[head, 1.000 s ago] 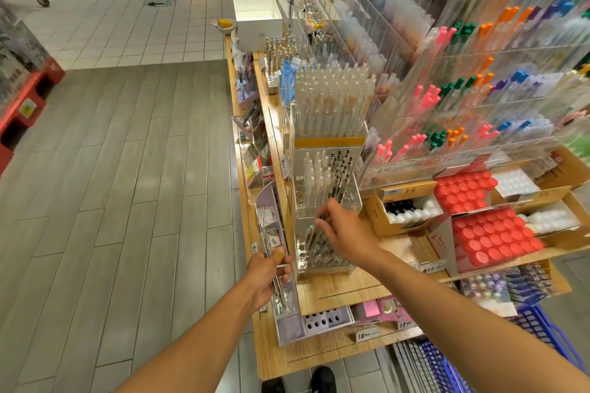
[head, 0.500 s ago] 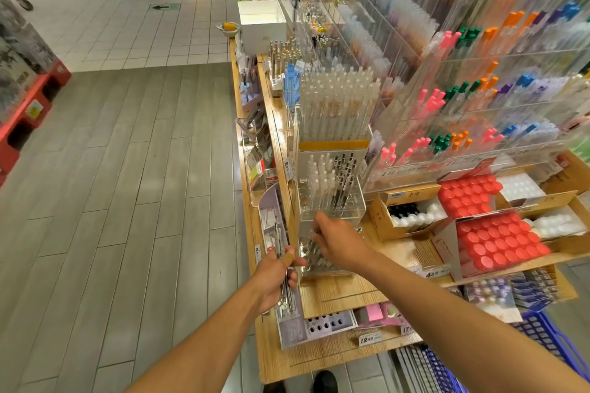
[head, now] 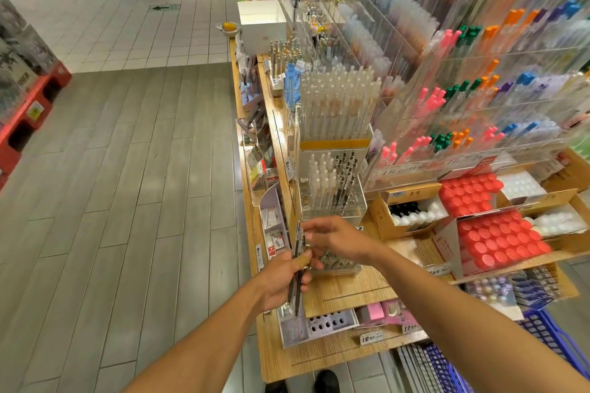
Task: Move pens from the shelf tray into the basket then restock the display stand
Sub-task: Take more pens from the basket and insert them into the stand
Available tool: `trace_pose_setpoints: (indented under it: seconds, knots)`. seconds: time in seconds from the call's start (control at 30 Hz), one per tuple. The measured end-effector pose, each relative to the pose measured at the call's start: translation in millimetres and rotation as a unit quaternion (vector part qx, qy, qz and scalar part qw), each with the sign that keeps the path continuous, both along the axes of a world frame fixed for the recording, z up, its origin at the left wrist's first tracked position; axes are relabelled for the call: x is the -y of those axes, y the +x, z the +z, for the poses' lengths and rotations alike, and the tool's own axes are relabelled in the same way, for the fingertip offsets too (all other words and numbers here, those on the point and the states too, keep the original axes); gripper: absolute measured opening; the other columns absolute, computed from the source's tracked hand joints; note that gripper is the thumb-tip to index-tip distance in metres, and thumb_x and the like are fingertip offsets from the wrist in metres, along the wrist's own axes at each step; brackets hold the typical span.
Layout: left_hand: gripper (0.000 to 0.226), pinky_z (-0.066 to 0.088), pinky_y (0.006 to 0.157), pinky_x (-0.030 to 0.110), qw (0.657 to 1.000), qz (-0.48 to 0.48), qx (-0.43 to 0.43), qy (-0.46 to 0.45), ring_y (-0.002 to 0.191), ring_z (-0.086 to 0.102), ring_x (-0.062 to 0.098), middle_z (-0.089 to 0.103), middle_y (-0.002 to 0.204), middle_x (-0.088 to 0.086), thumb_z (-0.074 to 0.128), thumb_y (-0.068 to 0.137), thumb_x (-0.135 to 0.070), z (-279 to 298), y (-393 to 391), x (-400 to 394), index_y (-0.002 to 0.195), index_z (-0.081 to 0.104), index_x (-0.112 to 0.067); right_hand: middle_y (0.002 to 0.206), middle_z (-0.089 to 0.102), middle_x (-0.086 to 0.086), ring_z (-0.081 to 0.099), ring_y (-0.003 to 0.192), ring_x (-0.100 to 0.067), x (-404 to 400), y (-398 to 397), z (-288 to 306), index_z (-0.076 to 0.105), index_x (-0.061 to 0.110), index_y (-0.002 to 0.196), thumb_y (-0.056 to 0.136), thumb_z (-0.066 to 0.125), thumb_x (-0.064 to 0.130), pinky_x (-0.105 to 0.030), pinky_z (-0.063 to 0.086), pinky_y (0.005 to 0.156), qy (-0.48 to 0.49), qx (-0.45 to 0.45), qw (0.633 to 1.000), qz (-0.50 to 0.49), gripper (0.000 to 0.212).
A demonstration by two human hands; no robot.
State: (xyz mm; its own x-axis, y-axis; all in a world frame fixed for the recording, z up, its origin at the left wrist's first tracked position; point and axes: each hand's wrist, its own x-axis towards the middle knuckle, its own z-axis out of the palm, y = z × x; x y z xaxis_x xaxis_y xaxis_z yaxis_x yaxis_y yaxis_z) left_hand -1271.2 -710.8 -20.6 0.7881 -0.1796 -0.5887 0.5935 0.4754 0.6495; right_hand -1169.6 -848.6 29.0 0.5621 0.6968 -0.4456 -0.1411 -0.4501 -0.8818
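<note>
Grey plank floor (head: 127, 185) fills the left of the view, and the wooden shelf (head: 348, 290) runs along its edge. Over that edge the left hand (head: 281, 281) is curled round a small bundle of dark pens (head: 297, 265), which stand roughly upright in the fist, their tips pointing down above a lilac card display (head: 293, 329). Just to the right, the right hand (head: 338, 239) reaches across with fingers loosely bent, its fingertips at the top of the bundle; whether it pinches a pen or only touches one I cannot tell. Behind the hands stands the clear acrylic display stand (head: 332, 188), with a few dark pens in its slots and many slots free. At the lower right corner, well apart from the hands, sits the blue basket (head: 542, 338).

The likely trouble is a dropped pen: the bundle is held loosely over the shelf's lip, so pulling one out could drag its neighbours free and send them to the floor. Feeding a pen into the narrow slots at an angle could also jam it or tip the pens already standing there.
</note>
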Motion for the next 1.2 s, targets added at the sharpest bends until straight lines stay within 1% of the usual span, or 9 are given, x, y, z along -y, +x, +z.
trace_pose_setpoints:
  seconds: [0.13,0.27,0.37,0.57,0.7,0.87,1.03,1.13,1.2]
  knots:
    - [0.026,0.041,0.054,0.027,0.999,-0.025,0.01,-0.03,0.058,0.047,0.013,0.066,0.088,0.009,0.057,0.092,-0.024,3.5,-0.7,2.7,0.111,0.056,-0.007,0.078,0.061,-0.012,0.055,0.058,-0.018,2.4,-1.7,6.4,0.06,-0.004,0.109,0.097,0.056,0.01,-0.033,0.047,0.065,0.014,0.001,1.0,0.006,0.018]
    - [0.03,0.041,0.053,0.026,0.999,-0.025,0.012,-0.045,0.058,0.046,0.013,0.064,0.088,0.01,0.059,0.089,-0.027,2.8,-1.0,3.0,0.113,0.053,-0.01,0.083,0.064,-0.013,0.06,0.065,-0.013,6.1,1.3,4.5,0.062,-0.004,0.103,0.094,0.061,0.008,-0.027,0.052,0.066,-0.013,0.042,0.999,0.024,0.015]
    - [0.034,0.04,0.054,0.026,0.999,-0.021,0.01,-0.041,0.058,0.046,0.013,0.063,0.088,0.01,0.06,0.089,-0.028,2.8,0.0,2.1,0.117,0.051,-0.01,0.085,0.07,-0.013,0.064,0.065,-0.013,7.3,3.6,3.0,0.066,0.002,0.097,0.091,0.067,0.016,-0.032,0.056,0.073,-0.037,0.066,0.997,0.032,0.015]
    - [0.034,0.042,0.061,0.028,1.0,-0.022,0.012,0.0,0.066,0.051,0.015,0.069,0.093,0.009,0.057,0.093,-0.027,5.4,1.8,3.8,0.123,0.054,-0.012,0.073,0.073,0.003,0.068,0.073,-0.013,3.1,5.4,3.6,0.072,0.03,0.067,0.082,0.076,0.032,-0.033,0.057,0.073,-0.101,0.136,0.986,0.002,0.015]
    - [0.03,0.044,0.064,0.028,1.0,0.005,0.0,0.003,0.067,0.053,0.015,0.071,0.098,0.013,0.055,0.096,-0.021,5.3,1.9,5.6,0.125,0.056,-0.01,0.064,0.07,0.008,0.061,0.059,-0.002,2.6,6.9,3.4,0.073,0.028,0.069,0.085,0.073,0.034,-0.022,0.05,0.057,-0.132,0.15,0.98,0.019,0.018]
    - [0.029,0.053,0.07,0.029,0.998,0.054,-0.008,-0.013,0.073,0.066,0.018,0.072,0.1,0.016,0.048,0.101,-0.017,5.8,4.0,1.0,0.126,0.06,-0.007,0.076,0.07,-0.002,0.061,0.061,-0.005,9.6,10.5,5.7,0.065,0.019,0.081,0.087,0.069,0.039,-0.018,0.049,0.054,-0.123,0.191,0.974,0.007,0.022]
    - [0.027,0.051,0.079,0.033,0.987,0.124,-0.026,0.101,0.083,0.061,0.018,0.069,0.095,0.009,0.049,0.102,-0.023,-2.9,4.8,-4.8,0.111,0.064,-0.003,0.072,0.066,0.002,0.061,0.064,-0.006,21.6,19.7,10.6,0.055,0.022,0.077,0.091,0.063,0.043,-0.023,0.049,0.056,-0.101,0.311,0.944,-0.031,0.026]
    - [0.021,0.046,0.06,0.028,0.982,0.148,-0.038,0.107,0.062,0.053,0.014,0.063,0.077,0.006,0.047,0.103,-0.022,-7.6,0.6,-7.9,0.106,0.058,-0.004,0.059,0.056,0.008,0.05,0.051,0.0,24.9,16.8,5.0,0.048,0.028,0.072,0.092,0.063,0.038,-0.014,0.036,0.045,-0.11,0.382,0.917,-0.017,0.027]
    - [0.023,0.041,0.051,0.024,0.981,0.142,-0.041,0.125,0.055,0.046,0.011,0.059,0.07,0.001,0.045,0.104,-0.025,-10.5,-1.6,-9.2,0.109,0.057,-0.006,0.059,0.054,0.013,0.048,0.05,0.001,23.6,10.2,-2.9,0.048,0.027,0.074,0.094,0.061,0.035,-0.011,0.03,0.046,-0.131,0.419,0.899,0.014,0.025]
